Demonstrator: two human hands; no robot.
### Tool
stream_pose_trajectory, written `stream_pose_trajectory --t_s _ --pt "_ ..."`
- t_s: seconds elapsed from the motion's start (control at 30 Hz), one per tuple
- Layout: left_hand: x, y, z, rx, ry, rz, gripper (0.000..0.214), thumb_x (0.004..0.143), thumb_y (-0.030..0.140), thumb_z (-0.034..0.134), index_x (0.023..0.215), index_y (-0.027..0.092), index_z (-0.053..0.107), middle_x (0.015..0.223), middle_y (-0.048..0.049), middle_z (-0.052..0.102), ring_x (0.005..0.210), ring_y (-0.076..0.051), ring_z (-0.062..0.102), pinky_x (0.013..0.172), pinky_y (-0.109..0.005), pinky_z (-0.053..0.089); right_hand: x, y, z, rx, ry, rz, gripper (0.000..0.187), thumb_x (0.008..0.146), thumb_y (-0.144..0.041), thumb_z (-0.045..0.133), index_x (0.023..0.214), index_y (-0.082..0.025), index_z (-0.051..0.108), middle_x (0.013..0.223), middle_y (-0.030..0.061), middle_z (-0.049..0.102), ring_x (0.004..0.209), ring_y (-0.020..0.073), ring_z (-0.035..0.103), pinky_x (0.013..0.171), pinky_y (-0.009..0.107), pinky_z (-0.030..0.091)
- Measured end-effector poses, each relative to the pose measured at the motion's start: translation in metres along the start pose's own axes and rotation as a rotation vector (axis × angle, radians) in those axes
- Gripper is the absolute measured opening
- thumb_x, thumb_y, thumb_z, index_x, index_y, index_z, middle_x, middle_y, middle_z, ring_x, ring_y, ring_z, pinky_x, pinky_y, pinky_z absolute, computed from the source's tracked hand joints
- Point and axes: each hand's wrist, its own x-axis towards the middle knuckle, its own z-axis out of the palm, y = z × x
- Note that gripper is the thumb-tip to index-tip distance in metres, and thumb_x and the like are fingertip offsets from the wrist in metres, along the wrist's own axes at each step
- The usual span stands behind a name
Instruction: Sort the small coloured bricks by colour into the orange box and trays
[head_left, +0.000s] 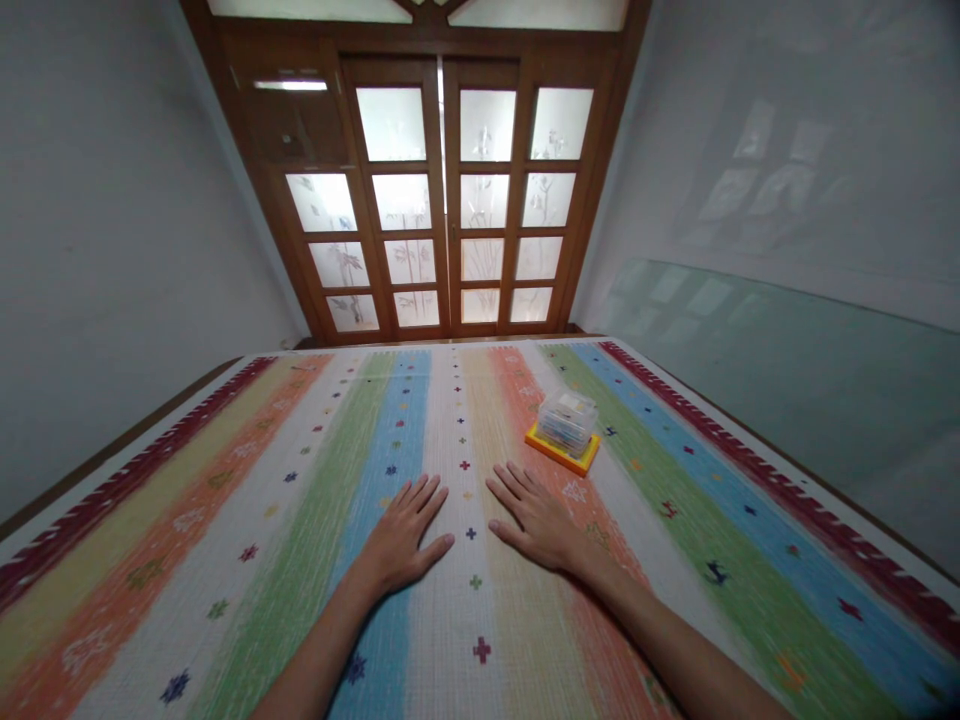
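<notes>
My left hand (406,535) lies palm down on a striped, multicoloured tablecloth (300,530), its fingers spread over the blue and white stripes. My right hand (536,520) rests flat in the same way on the cream and orange stripes, also with fingers apart. Neither hand holds anything. A small clear plastic box (567,422) stands just beyond my right hand, apart from its fingertips. Flat items are stacked inside the box, too small to identify. Beneath it is a flat yellow and orange base (562,450).
Wooden doors (442,200) with frosted glass panes stand past the table's far edge. A grey-white wall (112,200) runs along the left. On the right, a pale glass-like panel (780,370) leans or is fixed against the wall (862,150); I cannot tell which.
</notes>
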Motion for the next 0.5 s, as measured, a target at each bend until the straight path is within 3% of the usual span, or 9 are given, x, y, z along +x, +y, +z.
stream_pose_trajectory --t_s 0.5 --pt "-0.0009 -0.0026 0.0039 0.000 0.016 0.018 0.069 0.098 0.059 0.046 0.156 0.022 0.035 0.162 -0.0132 0.033 0.150 -0.032 0.032 0.122 -0.057 0.027 -0.0015 0.0011 0.0019 -0.017 0.041 -0.016 0.069 0.101 -0.062 0.037 0.156 -0.020 0.039 0.164 0.0126 0.029 0.153 0.0306 0.023 0.123 0.055 0.021"
